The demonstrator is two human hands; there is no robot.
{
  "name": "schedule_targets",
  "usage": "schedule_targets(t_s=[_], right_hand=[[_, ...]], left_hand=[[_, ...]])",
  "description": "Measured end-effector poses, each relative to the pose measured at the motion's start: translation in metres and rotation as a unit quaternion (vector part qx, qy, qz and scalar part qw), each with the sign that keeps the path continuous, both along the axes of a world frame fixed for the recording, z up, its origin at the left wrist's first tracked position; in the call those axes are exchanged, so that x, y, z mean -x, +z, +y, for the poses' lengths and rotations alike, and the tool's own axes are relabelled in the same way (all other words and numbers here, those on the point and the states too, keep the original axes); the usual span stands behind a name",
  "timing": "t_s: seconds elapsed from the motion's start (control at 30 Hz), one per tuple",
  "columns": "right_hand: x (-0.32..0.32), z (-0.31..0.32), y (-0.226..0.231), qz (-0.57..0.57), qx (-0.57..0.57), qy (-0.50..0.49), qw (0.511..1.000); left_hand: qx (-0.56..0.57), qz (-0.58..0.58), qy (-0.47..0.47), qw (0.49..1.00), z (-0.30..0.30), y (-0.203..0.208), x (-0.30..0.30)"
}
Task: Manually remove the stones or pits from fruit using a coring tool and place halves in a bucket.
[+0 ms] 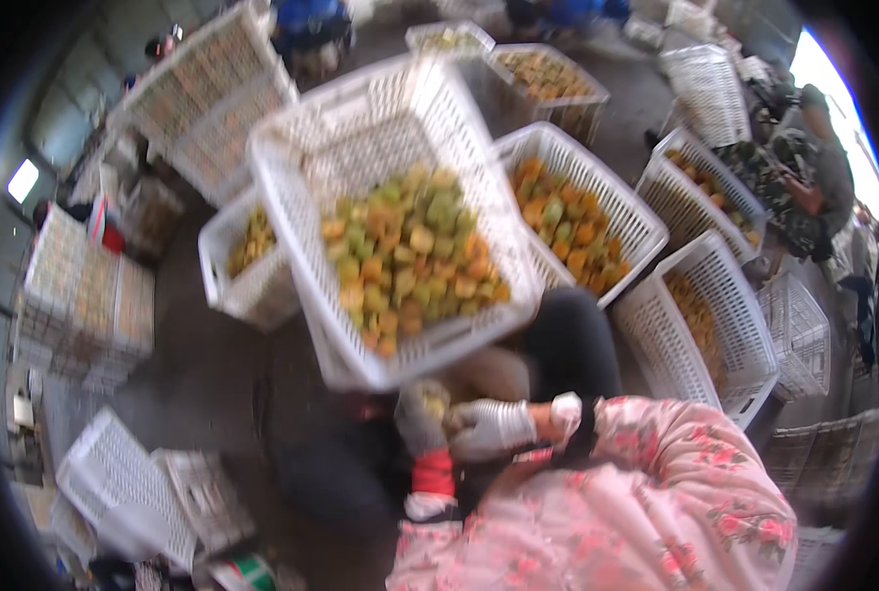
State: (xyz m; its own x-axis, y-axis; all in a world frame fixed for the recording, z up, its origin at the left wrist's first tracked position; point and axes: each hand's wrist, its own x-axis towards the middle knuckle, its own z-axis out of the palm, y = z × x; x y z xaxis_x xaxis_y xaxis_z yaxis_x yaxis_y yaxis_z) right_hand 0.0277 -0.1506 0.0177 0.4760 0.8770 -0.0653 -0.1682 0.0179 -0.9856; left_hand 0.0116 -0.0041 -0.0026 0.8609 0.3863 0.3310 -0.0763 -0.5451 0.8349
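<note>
In front of my lap, a white slatted plastic crate (420,98) stands tilted, partly filled with small roundish fruits (410,251) in orange and green. Just below its near edge, my gloved left hand (418,426), with a red cuff at the wrist, is closed around a yellow-green fruit (433,398). My right hand (493,427), in a whitish knit glove, meets it from the right, its fingers curled in close to the left hand. Blur hides what the right fingers hold, if anything.
More fruit-filled crates stand around: one right of the front crate (646,222), another at the right (745,305), one at the left (218,251). Stacked crates (90,286) rise at far left. Crates (124,483) lie lower left. A person in camouflage (794,187) is at far right.
</note>
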Motion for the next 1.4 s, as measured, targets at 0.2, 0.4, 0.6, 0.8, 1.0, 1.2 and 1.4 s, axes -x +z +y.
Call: schedule_targets(t_s=[0.2, 0.4, 0.6, 0.8, 1.0, 1.2, 1.4], right_hand=[[-0.001, 0.013, 0.006, 0.128, 0.126, 0.017, 0.983], [-0.024, 0.002, 0.001, 0.102, 0.124, 0.120, 0.980], [-0.004, 0.005, 0.029, 0.364, 0.045, 0.058, 0.929], [0.001, -0.019, 0.022, -0.266, 0.159, 0.034, 0.950], [-0.015, -0.026, 0.021, -0.388, 0.382, -0.079, 0.835], [-0.059, -0.004, -0.084, -0.310, 0.224, -0.101, 0.918], [-0.071, -0.021, 0.022, 0.054, 0.075, -0.205, 0.974]], left_hand=[[0.431, 0.067, -0.015, 0.900, 0.014, -0.010, 0.008], [0.450, 0.118, -0.065, 0.883, 0.007, 0.016, 0.001], [0.820, 0.002, 0.008, 0.572, 0.004, 0.013, -0.010], [0.644, -0.010, 0.139, 0.752, 0.004, 0.021, -0.006], [0.581, 0.085, -0.052, 0.808, 0.014, 0.014, 0.015], [0.582, 0.164, -0.208, 0.769, 0.009, -0.037, -0.017], [0.695, 0.066, -0.054, 0.714, -0.014, 0.001, -0.014]])
